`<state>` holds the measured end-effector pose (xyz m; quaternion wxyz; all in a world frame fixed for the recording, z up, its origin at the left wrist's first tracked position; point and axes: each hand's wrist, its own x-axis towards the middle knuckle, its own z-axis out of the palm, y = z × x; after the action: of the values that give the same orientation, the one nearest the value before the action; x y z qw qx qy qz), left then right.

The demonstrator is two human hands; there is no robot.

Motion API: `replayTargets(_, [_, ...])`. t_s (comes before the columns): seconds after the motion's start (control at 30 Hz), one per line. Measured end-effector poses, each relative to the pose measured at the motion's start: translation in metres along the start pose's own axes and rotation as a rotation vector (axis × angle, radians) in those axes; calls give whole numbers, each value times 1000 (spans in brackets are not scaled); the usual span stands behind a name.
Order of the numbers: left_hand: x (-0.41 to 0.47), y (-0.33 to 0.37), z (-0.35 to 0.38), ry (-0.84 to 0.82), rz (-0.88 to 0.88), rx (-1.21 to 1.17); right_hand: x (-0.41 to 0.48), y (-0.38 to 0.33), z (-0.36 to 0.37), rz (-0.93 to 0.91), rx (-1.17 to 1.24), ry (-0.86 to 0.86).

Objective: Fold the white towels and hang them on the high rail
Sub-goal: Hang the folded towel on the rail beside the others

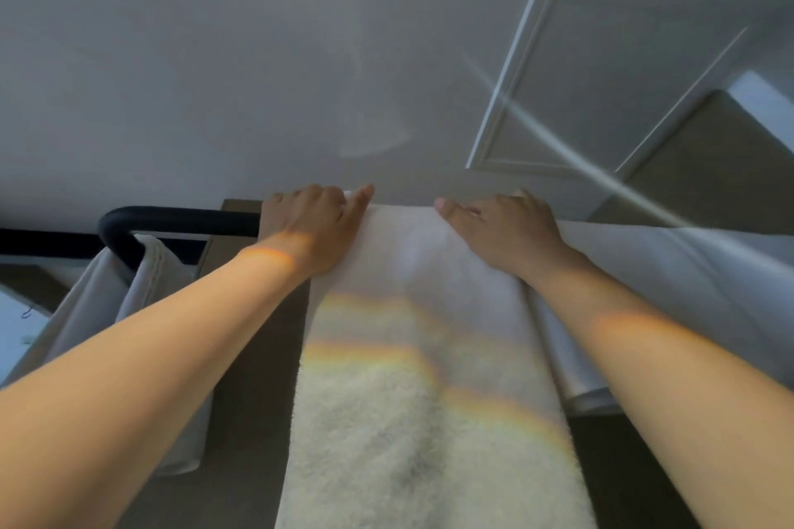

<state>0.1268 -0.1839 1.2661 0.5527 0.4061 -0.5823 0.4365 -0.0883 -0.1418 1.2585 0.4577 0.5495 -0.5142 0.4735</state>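
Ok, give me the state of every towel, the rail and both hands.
middle towel: draped over the rail, front hanging down.
right towel: folded, draped alongside at the same height.
left towel: hanging below the rail's bend.
rail: black, bare at its left end.
left hand: fingers curled over the middle towel's top.
right hand: on the middle towel's top, fingertips hidden.
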Motion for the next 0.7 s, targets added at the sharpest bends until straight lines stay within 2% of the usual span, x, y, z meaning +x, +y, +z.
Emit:
replayTargets(0.07, [-1,-4,2,21,-3,28,-1,-1,2,-8,-56,-8])
replayTargets(0.27, [3,-22,6,125,-40,2,-8,-4,5,-99,-19,-20])
replayTargets(0.6, [11,-23,8,49,-11,-48,16,-15,6,35,-11,-81])
replayTargets(0.7, [10,-22,6,32,-22,-9,10,-14,0,26,1,-115])
